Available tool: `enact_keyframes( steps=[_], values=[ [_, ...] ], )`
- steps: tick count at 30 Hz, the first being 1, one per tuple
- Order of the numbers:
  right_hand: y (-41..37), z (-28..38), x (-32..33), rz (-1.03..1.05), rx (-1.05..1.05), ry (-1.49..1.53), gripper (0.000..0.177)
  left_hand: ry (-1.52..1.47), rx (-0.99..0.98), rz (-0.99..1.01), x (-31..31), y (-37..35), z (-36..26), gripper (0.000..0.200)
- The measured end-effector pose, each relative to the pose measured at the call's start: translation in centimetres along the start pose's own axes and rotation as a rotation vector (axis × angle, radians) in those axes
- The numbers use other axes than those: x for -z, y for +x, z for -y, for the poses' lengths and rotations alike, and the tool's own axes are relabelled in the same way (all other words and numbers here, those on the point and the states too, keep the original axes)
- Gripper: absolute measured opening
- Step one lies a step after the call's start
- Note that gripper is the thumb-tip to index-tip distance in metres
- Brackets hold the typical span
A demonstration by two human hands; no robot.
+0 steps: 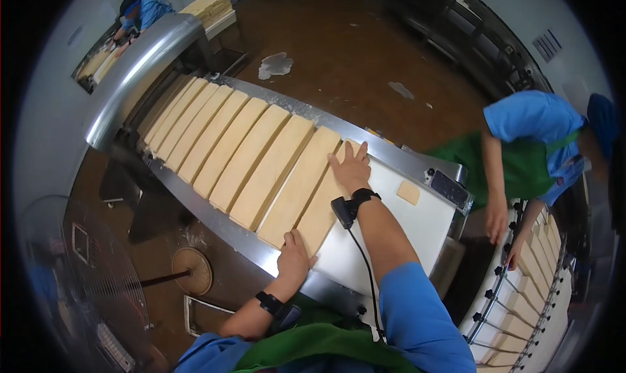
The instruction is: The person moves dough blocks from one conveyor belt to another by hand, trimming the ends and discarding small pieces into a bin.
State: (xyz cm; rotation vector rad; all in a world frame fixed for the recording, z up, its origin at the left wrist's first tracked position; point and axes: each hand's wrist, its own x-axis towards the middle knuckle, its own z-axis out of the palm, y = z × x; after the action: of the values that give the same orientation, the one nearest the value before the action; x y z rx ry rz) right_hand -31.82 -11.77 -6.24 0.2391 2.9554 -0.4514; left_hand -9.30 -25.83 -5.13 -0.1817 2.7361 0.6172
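Note:
Long pale-yellow dough slabs (270, 177) lie side by side across a white conveyor belt (372, 242). My right hand (352, 171) spans the far end of the nearest slab (322, 215), thumb on one side and fingers over the other. At that slab's near end, my left hand (293, 261) is closed around the corner, its fingertips close to the neighbouring slab. My palms hide parts of both ends. A small loose piece of dough (409, 192) rests on the belt to the right of my right hand.
Metal rails (235, 233) edge the conveyor, and a curved metal cover (143, 73) arches over its far end. A co-worker in a green apron (521, 167) reaches over another slab-filled conveyor (521, 295). Another person (150, 11) works at the back left. A fan (85, 268) stands lower left.

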Motion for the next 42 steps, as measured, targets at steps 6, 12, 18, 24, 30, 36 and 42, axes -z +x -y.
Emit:
enact_keyframes(
  steps=[6, 12, 18, 24, 30, 36, 42],
  values=[
    [-2.1, -2.0, 2.7, 0.021, -0.213, 0.032, 0.073, 0.016, -0.048, -0.019, -0.6, -0.1, 0.0, 0.089],
    [-8.8, -15.7, 6.6, -0.14, -0.591, 0.073, 0.085, -0.228, -0.446, 0.271, -0.6, -0.9, -3.9, 0.088],
    [-18.8, -26.4, 7.7, -0.51, -0.817, 0.429, 0.09, -0.085, -0.611, 0.289, -6.0, -4.3, -10.6, 0.085],
    [-35.7, -35.6, 12.7, -0.966, -0.954, 0.525, 0.078, -0.224, -0.91, 0.161, -8.5, -10.6, -19.5, 0.076],
    [-52.9, -47.4, 17.6, -0.935, -1.338, 0.444, 0.068, -0.332, -1.359, 0.287, -9.9, -20.1, -30.1, 0.071],
    [-61.1, -60.1, 17.7, -0.35, -1.472, 0.188, 0.063, -0.29, -1.653, 0.797, -13.4, -26.9, -36.2, 0.049],
    [-62.2, -66.4, 19.2, -0.289, -1.482, 0.234, 0.061, -0.303, -1.632, 0.803, -17.9, -29.3, -38.9, 0.046]
  ],
)
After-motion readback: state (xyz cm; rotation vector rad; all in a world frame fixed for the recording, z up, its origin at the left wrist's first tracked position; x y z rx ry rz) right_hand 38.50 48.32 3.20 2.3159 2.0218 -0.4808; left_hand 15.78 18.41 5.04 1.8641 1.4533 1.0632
